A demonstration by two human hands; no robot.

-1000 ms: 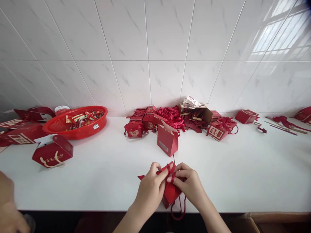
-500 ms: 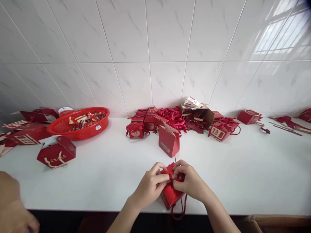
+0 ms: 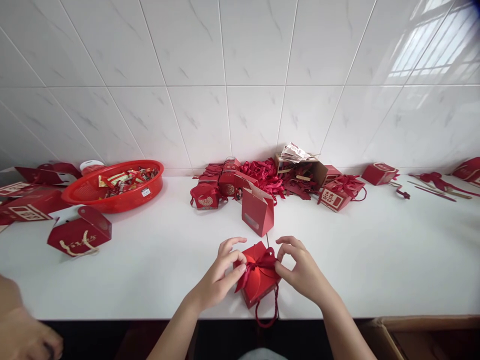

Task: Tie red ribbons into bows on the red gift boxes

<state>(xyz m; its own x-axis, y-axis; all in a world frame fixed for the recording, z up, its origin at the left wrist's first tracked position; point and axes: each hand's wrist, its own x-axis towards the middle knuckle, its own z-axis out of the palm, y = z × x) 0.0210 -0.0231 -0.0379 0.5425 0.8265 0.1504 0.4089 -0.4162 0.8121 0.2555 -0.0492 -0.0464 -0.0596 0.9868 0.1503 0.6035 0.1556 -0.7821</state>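
In front of me, near the table's front edge, stands a red gift box point(image 3: 255, 286) with overlapping petal-like top flaps. A dark red ribbon point(image 3: 263, 261) forms a bow across its top. My left hand point(image 3: 220, 276) pinches the ribbon at the bow's left side between thumb and fingers. At the opposite side, my right hand point(image 3: 302, 267) has thumb and fingertips closed on the bow's right loop. A twisted red cord handle point(image 3: 267, 325) hangs from the box over the table edge. Just behind stands a taller red paper box point(image 3: 257, 212) with a window.
A red plastic basin point(image 3: 112, 204) of wrapped sweets stands back left, near a red box with a pale rope handle point(image 3: 80, 232). Ribbons point(image 3: 262, 175), small boxes and an open carton point(image 3: 318, 172) line the tiled wall. Another person point(image 3: 26, 320) is at lower left.
My hands have moved apart from the middle of the box top, drawing the ribbon out to both sides. The bow and the flaps beneath it now show. The view has shifted slightly.
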